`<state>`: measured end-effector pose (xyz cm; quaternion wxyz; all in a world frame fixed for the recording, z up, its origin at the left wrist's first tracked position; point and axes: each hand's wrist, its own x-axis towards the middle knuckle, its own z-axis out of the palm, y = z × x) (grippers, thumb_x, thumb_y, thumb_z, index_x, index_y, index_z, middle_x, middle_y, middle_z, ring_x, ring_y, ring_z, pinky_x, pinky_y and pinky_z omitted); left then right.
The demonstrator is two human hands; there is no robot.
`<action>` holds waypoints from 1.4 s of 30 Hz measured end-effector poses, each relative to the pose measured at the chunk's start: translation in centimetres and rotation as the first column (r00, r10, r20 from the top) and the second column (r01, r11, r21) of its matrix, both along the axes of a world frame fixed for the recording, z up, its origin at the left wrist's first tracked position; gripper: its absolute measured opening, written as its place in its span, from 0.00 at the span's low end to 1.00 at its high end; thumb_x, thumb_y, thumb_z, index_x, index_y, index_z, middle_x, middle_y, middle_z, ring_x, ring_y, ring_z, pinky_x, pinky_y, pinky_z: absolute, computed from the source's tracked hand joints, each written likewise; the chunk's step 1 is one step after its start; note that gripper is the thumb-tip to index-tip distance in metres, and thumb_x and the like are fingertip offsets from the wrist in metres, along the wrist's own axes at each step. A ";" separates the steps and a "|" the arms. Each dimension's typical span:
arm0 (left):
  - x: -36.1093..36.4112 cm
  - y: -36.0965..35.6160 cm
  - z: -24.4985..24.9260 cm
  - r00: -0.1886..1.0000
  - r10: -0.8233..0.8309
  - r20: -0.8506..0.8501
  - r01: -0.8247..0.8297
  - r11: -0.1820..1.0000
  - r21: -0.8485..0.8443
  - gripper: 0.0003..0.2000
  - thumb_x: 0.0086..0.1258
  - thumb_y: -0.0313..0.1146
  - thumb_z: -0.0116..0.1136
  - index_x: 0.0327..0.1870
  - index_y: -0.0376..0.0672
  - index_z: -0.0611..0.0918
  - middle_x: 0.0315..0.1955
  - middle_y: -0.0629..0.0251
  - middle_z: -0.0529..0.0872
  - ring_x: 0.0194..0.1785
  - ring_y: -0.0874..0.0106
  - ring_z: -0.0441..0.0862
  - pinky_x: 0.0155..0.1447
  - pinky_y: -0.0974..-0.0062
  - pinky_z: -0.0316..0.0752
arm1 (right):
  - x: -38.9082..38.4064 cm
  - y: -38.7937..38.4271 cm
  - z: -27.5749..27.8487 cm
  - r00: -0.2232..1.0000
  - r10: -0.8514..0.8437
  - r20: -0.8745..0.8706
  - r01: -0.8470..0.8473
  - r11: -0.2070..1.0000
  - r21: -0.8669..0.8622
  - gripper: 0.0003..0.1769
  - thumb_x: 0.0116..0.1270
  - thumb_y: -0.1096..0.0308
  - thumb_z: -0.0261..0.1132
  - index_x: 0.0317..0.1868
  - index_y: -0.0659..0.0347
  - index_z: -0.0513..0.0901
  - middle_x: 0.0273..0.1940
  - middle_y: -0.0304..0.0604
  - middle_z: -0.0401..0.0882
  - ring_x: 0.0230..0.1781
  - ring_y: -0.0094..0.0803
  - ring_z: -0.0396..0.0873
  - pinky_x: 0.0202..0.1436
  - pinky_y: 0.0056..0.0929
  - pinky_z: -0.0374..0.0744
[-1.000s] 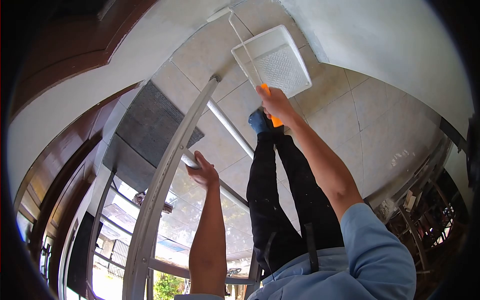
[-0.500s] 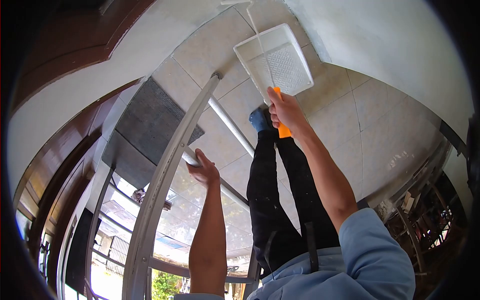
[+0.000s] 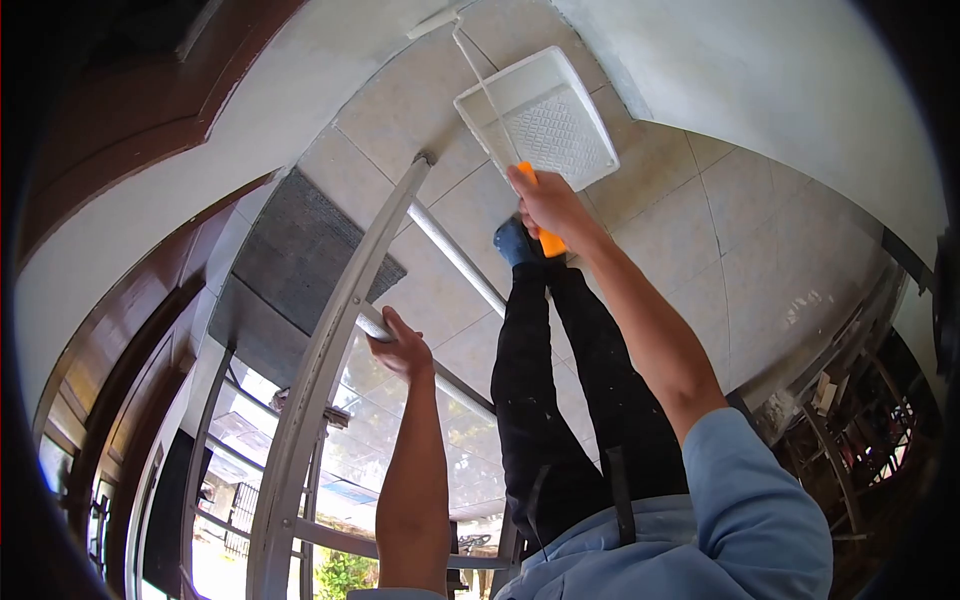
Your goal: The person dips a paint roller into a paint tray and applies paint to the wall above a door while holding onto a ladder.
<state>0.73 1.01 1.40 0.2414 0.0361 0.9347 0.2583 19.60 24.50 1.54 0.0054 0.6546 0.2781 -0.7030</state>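
Note:
My right hand (image 3: 556, 205) is closed round the orange handle of a paint roller (image 3: 552, 242). The roller's wire frame runs up past a white paint tray (image 3: 590, 120), and its pale roller head (image 3: 434, 24) touches or lies close to the wall near the floor. My left hand (image 3: 402, 345) is wrapped round a rung of a metal ladder (image 3: 345, 295). White paint coats the tray's inside, with a textured ramp showing. The tray is on the floor just beyond my feet.
White walls (image 3: 740, 70) rise at the right and the upper left. A dark mat (image 3: 300, 245) lies on the tiled floor (image 3: 660, 220) left of the ladder. Brown wooden doors (image 3: 130, 400) stand at the left. Cluttered items (image 3: 840, 410) sit at the lower right.
My right hand has moved left and slightly up with the paint roller. The roller head has shifted left and down along the wall. My left hand stays on the ladder rung.

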 end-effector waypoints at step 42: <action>0.2 0.2 0.1 1.000 -0.003 -0.015 0.003 1.000 0.006 0.28 0.71 0.52 0.58 0.50 0.27 0.78 0.27 0.54 0.83 0.19 0.68 0.80 0.19 0.72 0.77 | 4.9 -2.2 15.9 0.990 -0.015 -0.138 0.007 0.998 -0.057 0.23 0.75 0.42 0.56 0.32 0.51 0.67 0.16 0.27 0.65 0.12 0.14 0.66 0.19 0.21 0.72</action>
